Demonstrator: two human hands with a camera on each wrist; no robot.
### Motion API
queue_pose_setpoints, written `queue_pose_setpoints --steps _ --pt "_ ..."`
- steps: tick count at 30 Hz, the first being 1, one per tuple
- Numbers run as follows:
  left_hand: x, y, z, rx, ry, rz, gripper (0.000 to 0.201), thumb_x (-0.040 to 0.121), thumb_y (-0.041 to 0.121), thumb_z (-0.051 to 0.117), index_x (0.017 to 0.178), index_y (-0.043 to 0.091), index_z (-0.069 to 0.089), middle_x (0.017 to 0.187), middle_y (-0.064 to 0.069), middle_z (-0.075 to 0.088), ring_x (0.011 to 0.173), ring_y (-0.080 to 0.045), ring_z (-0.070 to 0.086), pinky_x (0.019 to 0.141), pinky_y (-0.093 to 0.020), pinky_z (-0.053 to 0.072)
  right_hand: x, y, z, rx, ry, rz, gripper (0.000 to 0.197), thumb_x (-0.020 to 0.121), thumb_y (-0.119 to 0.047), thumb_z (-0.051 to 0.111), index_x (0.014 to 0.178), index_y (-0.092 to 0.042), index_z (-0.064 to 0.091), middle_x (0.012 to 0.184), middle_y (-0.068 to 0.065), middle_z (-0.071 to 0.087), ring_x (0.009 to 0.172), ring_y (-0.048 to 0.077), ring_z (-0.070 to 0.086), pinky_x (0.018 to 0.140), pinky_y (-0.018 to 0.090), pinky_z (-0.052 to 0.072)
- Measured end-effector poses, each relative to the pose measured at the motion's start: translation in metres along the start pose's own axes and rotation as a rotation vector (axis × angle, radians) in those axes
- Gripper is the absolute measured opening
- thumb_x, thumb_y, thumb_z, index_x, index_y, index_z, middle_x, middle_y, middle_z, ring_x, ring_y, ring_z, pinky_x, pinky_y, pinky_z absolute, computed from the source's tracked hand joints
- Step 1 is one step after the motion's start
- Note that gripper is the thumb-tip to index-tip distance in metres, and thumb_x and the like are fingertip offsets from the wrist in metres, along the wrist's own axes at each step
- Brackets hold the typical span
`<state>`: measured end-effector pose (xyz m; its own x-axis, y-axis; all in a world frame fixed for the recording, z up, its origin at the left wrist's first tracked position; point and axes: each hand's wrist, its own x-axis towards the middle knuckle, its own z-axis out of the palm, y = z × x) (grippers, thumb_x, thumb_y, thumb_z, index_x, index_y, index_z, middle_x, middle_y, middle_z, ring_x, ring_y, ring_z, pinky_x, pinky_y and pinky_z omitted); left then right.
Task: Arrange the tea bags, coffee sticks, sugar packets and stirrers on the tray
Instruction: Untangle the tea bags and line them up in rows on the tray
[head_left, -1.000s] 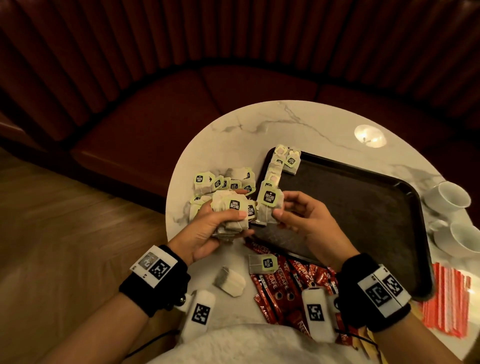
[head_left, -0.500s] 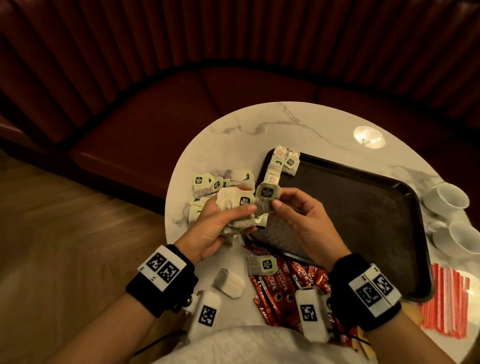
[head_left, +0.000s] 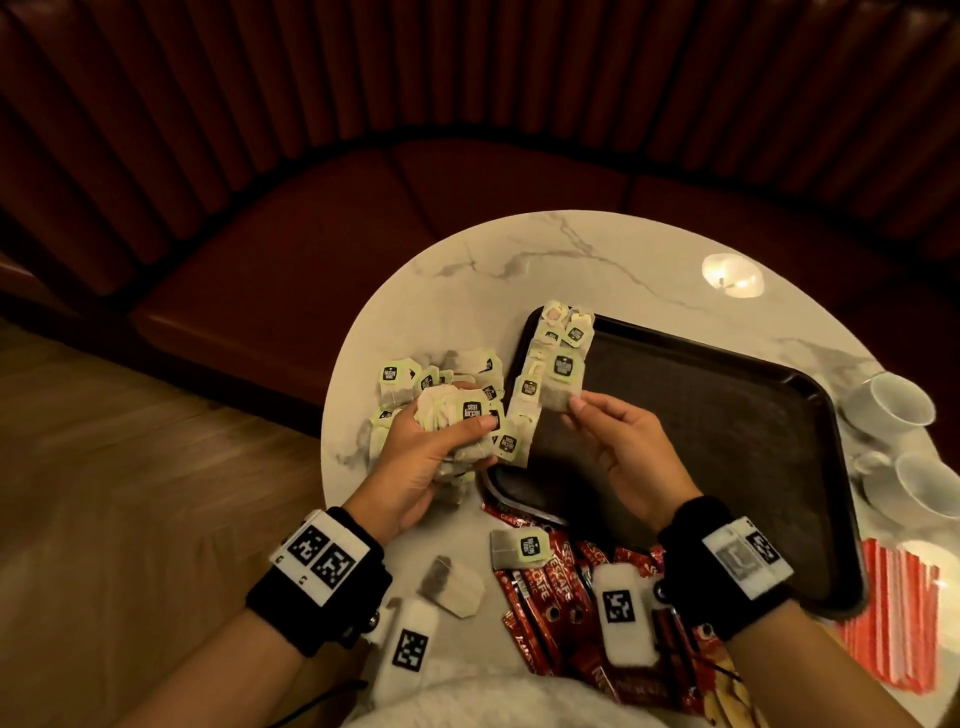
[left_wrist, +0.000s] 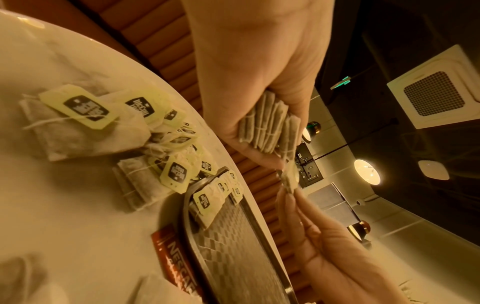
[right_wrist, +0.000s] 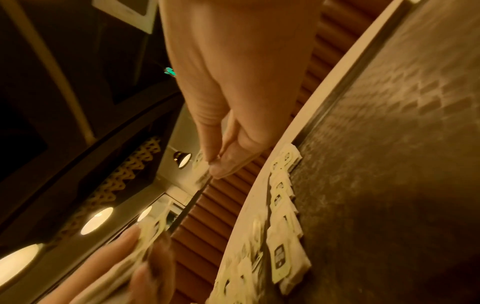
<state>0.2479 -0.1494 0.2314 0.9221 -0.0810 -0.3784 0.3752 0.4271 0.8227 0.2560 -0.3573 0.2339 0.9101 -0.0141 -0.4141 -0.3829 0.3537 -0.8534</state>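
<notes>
left of centre, the left hand (head_left: 415, 457) clutches a bundle of tea bags (head_left: 457, 421); beside it the right hand (head_left: 618, 441) pinches one tea bag (head_left: 558, 384) above the row (head_left: 540, 374) on the tray (head_left: 727, 467). coffee sticks (head_left: 545, 597) and stirrers (head_left: 893, 613), lower right, lie untouched: early, i judge.

Your head camera looks steeply down on the table (head_left: 467, 291) from above. Your 2 wrist cameras sit close under each palm, tilted upward toward the ceiling. All 3 views share the tray (head_left: 727, 415) edge.
</notes>
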Motion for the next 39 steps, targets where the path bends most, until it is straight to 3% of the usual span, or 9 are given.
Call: queue_pose_setpoints --steps 6,10,14,18,25,29,33,36,39 --pt "0.005 -0.006 -0.002 0.003 0.023 -0.007 0.035 0.08 -0.011 0.067 0.11 0.006 0.06 0.078 -0.004 0.073 0.07 -0.015 0.072 0.056 -0.031 0.059 0.07 0.002 -0.033 -0.105 0.293 0.038 0.018 0.091 -0.009 0.067 0.109 -0.007 0.066 0.084 0.001 0.068 0.066 0.005 0.065 0.06 0.02 0.053" --pt "0.006 -0.009 -0.001 -0.015 0.021 -0.036 0.036 0.081 -0.01 0.067 0.113 0.004 0.058 0.082 -0.008 0.073 0.072 -0.019 0.072 0.058 -0.033 0.06 0.11 0.006 -0.039 -0.256 0.363 0.026 0.017 0.089 -0.001 0.067 0.106 -0.001 0.065 0.084 0.006 0.066 0.069 0.012 0.06 0.057 0.015 0.051" --pt "0.006 -0.013 0.001 -0.015 0.035 -0.067 0.04 0.081 -0.007 0.069 0.118 0.0 0.058 0.093 -0.016 0.072 0.078 -0.024 0.072 0.06 -0.034 0.061 0.139 0.014 -0.045 -0.384 0.375 0.049 0.005 0.086 0.001 0.071 0.089 -0.003 0.07 0.089 0.012 0.069 0.067 0.015 0.063 0.069 0.024 0.055" --pt "0.008 -0.014 0.002 -0.009 0.039 -0.078 0.036 0.08 -0.007 0.069 0.114 0.002 0.06 0.099 -0.02 0.07 0.081 -0.026 0.071 0.059 -0.034 0.06 0.154 0.014 -0.046 -0.469 0.372 0.049 0.015 0.084 0.0 0.073 0.075 -0.011 0.07 0.094 0.015 0.072 0.075 0.021 0.069 0.086 0.034 0.058" --pt "0.012 -0.011 0.005 -0.034 0.026 -0.034 0.023 0.084 -0.004 0.066 0.106 0.003 0.06 0.084 -0.011 0.073 0.073 -0.021 0.071 0.062 -0.034 0.061 0.137 -0.003 -0.044 -0.533 0.355 0.027 0.012 0.086 -0.007 0.073 0.098 -0.007 0.07 0.102 0.013 0.071 0.089 0.022 0.07 0.082 0.031 0.058" --pt "0.014 -0.006 0.011 -0.067 0.007 -0.007 0.014 0.086 0.004 0.066 0.099 0.007 0.064 0.084 -0.008 0.075 0.074 -0.019 0.072 0.062 -0.033 0.061 0.083 -0.021 -0.02 -0.619 0.166 -0.078 0.008 0.093 -0.017 0.066 0.1 -0.015 0.069 0.099 0.007 0.07 0.081 0.014 0.067 0.069 0.023 0.054" --pt "0.017 -0.005 0.02 -0.091 0.02 0.015 0.03 0.076 0.017 0.07 0.103 0.006 0.065 0.093 -0.013 0.074 0.08 -0.025 0.073 0.065 -0.035 0.062 0.023 -0.029 0.01 -0.579 -0.186 -0.081 0.014 0.093 -0.026 0.063 0.102 -0.017 0.07 0.092 0.001 0.072 0.082 0.014 0.068 0.078 0.029 0.057" --pt "0.017 -0.005 0.025 -0.112 0.041 0.036 0.044 0.074 0.022 0.072 0.112 0.003 0.063 0.102 -0.017 0.073 0.083 -0.026 0.073 0.068 -0.035 0.061 -0.004 -0.028 0.027 -0.469 -0.232 -0.06 0.017 0.09 -0.025 0.065 0.104 -0.014 0.067 0.09 0.002 0.071 0.082 0.014 0.068 0.077 0.031 0.059" --pt "0.015 -0.004 0.028 -0.093 0.038 0.097 0.039 0.073 0.018 0.072 0.11 0.005 0.064 0.098 -0.013 0.074 0.085 -0.023 0.072 0.066 -0.029 0.059 -0.017 -0.022 0.038 -0.336 -0.25 -0.004 0.029 0.086 -0.012 0.071 0.112 -0.008 0.058 0.09 0.009 0.069 0.078 0.015 0.069 0.07 0.031 0.061"
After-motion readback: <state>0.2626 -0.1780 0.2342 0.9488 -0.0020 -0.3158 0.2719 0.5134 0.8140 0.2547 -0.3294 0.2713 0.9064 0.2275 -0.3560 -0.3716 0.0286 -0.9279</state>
